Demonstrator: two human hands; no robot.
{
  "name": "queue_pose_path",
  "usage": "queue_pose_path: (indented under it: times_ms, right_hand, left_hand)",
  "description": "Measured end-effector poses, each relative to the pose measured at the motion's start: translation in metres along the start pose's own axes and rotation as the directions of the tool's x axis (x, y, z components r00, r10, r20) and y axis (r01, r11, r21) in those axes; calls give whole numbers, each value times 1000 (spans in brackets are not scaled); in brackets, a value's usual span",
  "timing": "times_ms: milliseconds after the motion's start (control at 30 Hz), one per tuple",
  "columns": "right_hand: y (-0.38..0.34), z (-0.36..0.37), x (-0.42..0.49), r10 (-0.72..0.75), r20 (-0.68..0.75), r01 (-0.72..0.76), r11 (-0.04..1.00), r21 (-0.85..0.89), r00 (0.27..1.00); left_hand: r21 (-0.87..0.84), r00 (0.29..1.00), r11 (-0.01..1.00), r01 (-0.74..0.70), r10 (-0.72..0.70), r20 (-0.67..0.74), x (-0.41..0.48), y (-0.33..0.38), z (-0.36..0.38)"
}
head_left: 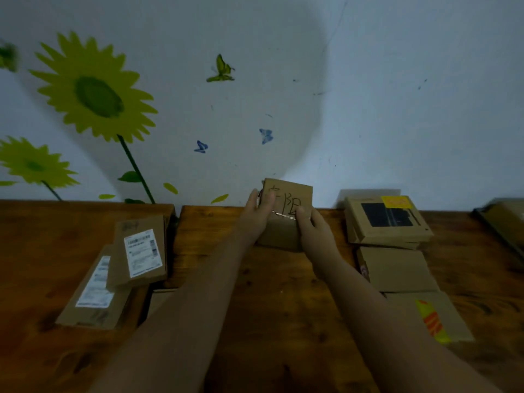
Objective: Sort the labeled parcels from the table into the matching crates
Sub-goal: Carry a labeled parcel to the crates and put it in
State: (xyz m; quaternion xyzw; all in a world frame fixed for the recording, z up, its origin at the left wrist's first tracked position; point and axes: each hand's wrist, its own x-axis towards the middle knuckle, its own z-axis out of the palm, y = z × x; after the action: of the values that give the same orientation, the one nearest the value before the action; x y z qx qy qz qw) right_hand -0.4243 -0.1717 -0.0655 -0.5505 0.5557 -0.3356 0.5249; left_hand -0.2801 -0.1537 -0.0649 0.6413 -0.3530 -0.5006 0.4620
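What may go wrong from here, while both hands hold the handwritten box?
1. The left hand and right hand cover part of the writing on the box, and the light is dim, so the label may be misread and the box sorted wrongly.
2. The top parcel lies askew on the lower parcel, close to the left forearm; a swing of that arm might knock it off.

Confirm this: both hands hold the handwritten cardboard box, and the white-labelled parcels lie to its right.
Wrong side. The head view shows the white-labelled parcels to its left; the left hand and right hand do hold the handwritten cardboard box.
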Motion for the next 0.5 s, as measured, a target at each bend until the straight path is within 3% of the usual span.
queue_pose_path:
  times_ms: [267, 500]
  right_hand:
    - [-30, -27, -14, -34, 209, -9, 980, 198, 977]
    - [-29, -53, -10, -120, 213, 66, 967, 247, 970]
  left_hand:
    - [-107, 986, 981, -164, 167, 18, -34, 22, 7]
    - [-198, 995, 976, -87, 95, 35, -51, 45, 32]
